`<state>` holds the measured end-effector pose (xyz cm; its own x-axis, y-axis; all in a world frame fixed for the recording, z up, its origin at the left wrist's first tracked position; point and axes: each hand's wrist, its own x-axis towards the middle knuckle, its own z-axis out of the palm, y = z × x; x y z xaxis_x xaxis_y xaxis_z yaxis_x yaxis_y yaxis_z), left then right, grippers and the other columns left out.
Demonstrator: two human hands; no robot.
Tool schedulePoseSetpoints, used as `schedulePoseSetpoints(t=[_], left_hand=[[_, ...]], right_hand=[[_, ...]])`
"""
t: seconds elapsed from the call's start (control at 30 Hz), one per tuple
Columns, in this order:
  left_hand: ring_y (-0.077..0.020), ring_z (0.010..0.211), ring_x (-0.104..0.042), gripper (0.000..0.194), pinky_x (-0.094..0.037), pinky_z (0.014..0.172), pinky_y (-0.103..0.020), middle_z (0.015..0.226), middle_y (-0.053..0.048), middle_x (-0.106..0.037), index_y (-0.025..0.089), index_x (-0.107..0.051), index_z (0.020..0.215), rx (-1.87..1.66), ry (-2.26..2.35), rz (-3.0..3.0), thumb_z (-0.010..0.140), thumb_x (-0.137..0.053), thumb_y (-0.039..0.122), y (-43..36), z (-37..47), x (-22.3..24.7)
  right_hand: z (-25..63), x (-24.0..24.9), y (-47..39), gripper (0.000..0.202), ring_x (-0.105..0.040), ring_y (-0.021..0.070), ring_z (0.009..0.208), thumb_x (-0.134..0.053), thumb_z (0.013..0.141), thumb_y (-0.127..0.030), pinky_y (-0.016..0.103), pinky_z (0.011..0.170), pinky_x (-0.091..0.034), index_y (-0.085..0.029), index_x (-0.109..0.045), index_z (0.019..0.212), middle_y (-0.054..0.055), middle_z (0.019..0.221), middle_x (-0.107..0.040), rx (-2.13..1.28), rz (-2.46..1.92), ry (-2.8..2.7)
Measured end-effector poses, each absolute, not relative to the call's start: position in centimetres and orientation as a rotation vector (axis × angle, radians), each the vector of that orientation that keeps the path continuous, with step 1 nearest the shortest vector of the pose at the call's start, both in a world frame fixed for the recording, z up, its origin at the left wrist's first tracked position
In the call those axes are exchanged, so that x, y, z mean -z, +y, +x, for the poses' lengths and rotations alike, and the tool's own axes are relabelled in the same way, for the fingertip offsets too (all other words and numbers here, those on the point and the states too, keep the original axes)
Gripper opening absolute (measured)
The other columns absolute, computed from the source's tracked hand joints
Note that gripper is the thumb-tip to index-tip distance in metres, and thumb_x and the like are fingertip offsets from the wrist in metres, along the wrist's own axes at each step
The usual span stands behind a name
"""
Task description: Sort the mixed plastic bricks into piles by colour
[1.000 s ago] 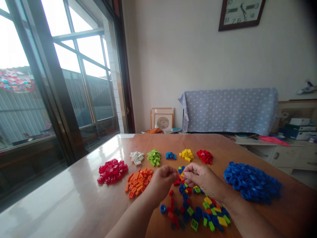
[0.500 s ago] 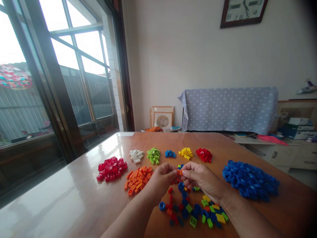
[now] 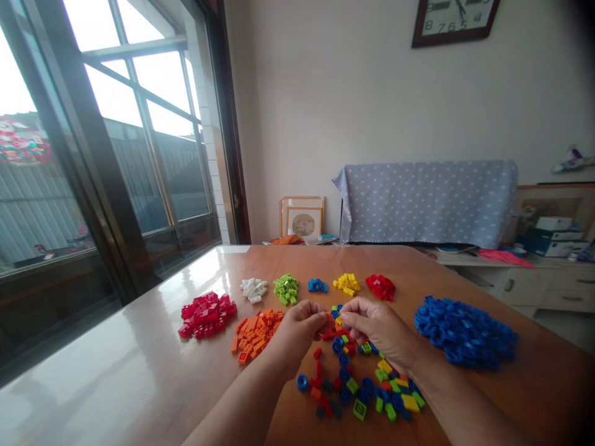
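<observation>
Above a mixed heap of toy building bricks [image 3: 344, 375], my two hands face each other a short way apart. My left hand [image 3: 302, 328] is closed in a pinch, with a bit of an orange brick [image 3: 330, 318] showing at its thumb tip. Thumb against fingers, my right hand [image 3: 374, 325] is closed too; what it holds, if anything, is too small to make out. Red, blue, green, yellow and orange pieces lie loose below them, some round and blue. Left of my left hand is a pile of orange bricks [image 3: 255, 334].
Sorted piles sit on the wooden table [image 3: 153, 378]: crimson bricks [image 3: 207, 316], white bricks [image 3: 253, 290], green bricks [image 3: 286, 289], small blue bricks [image 3: 317, 285], yellow bricks [image 3: 346, 284], red bricks [image 3: 380, 287]. A large blue heap [image 3: 465, 331] lies at the right.
My hands have drawn slightly apart; half a second ago their fingertips nearly met around a small orange piece. The view has shifted a little.
</observation>
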<state>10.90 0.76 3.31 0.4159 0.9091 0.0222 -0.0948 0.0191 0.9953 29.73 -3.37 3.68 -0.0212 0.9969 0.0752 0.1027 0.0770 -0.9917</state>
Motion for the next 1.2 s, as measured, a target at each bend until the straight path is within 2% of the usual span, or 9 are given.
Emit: schedulePoseSetpoints(t=[0.17, 0.33, 0.47, 0.57, 0.77, 1.03, 1.2], left_hand=[[-0.012, 0.067, -0.056, 0.025, -0.037, 0.063, -0.025, 0.072, -0.002, -0.063, 0.014, -0.059, 0.084, -0.906, 0.787, 1.342, 0.076, -0.071, 0.036, 0.4, 11.1, -3.6], [-0.0118, 0.065, -0.054, 0.028, -0.036, 0.062, -0.025, 0.07, -0.001, -0.062, 0.014, -0.061, 0.081, -0.899, 0.799, 1.389, 0.075, -0.072, 0.038, 0.3, 11.2, -3.7], [-0.0111, 0.063, -0.052, 0.029, -0.037, 0.062, -0.024, 0.069, -0.001, -0.061, 0.014, -0.061, 0.08, -0.922, 0.806, 1.403, 0.074, -0.073, 0.04, 0.3, 11.2, -3.7], [-0.0114, 0.063, -0.053, 0.029, -0.037, 0.062, -0.024, 0.069, -0.001, -0.061, 0.014, -0.061, 0.08, -0.925, 0.813, 1.41, 0.073, -0.073, 0.04, 0.4, 11.3, -3.6], [-0.0118, 0.063, -0.054, 0.029, -0.039, 0.061, -0.024, 0.068, -0.001, -0.061, 0.014, -0.061, 0.079, -0.968, 0.84, 1.44, 0.074, -0.072, 0.04, 0.5, 11.6, -3.1], [-0.0111, 0.062, -0.051, 0.023, -0.038, 0.058, -0.023, 0.068, 0.0, -0.06, 0.015, -0.06, 0.082, -0.983, 0.891, 1.516, 0.078, -0.067, 0.037, 1.2, 11.9, -1.6], [-0.0133, 0.067, -0.055, 0.02, -0.039, 0.059, -0.023, 0.071, -0.001, -0.062, 0.016, -0.061, 0.083, -1.023, 0.948, 1.618, 0.081, -0.064, 0.035, 1.4, 12.2, -0.8]], right_hand=[[29.3, -3.7, -3.6, 0.035, -0.056, 0.0104, 0.06, -0.066, 0.083, -0.05, 0.022, 0.053, -0.043, -0.017, -0.061, 0.093, -0.001, 0.075, -0.065, -1.177, -1.226, -1.435], [29.0, -3.3, -3.3, 0.04, -0.058, 0.0117, 0.06, -0.066, 0.082, -0.056, 0.023, 0.054, -0.044, -0.018, -0.058, 0.089, 0.0, 0.075, -0.067, -1.184, -1.209, -1.433], [29.0, -3.1, -3.1, 0.033, -0.06, 0.013, 0.068, -0.068, 0.083, -0.047, 0.024, 0.061, -0.046, -0.018, -0.059, 0.096, 0.0, 0.079, -0.067, -1.178, -1.168, -1.437], [28.9, -3.1, -3.1, 0.029, -0.058, 0.0118, 0.068, -0.07, 0.08, -0.041, 0.023, 0.061, -0.044, -0.018, -0.058, 0.094, 0.0, 0.08, -0.066, -1.167, -1.16, -1.438], [28.3, -3.4, -3.3, 0.031, -0.059, 0.0129, 0.063, -0.07, 0.077, -0.044, 0.024, 0.057, -0.044, -0.02, -0.056, 0.089, -0.001, 0.076, -0.066, -1.154, -1.226, -1.406], [28.2, -2.9, -3.2, 0.022, -0.06, 0.0138, 0.063, -0.065, 0.081, -0.039, 0.026, 0.058, -0.046, -0.021, -0.055, 0.088, -0.002, 0.073, -0.066, -1.088, -1.272, -1.434], [28.1, -2.5, -3.0, 0.021, -0.06, 0.0146, 0.063, -0.064, 0.081, -0.039, 0.026, 0.058, -0.046, -0.022, -0.054, 0.088, -0.002, 0.07, -0.064, -1.067, -1.272, -1.434]])
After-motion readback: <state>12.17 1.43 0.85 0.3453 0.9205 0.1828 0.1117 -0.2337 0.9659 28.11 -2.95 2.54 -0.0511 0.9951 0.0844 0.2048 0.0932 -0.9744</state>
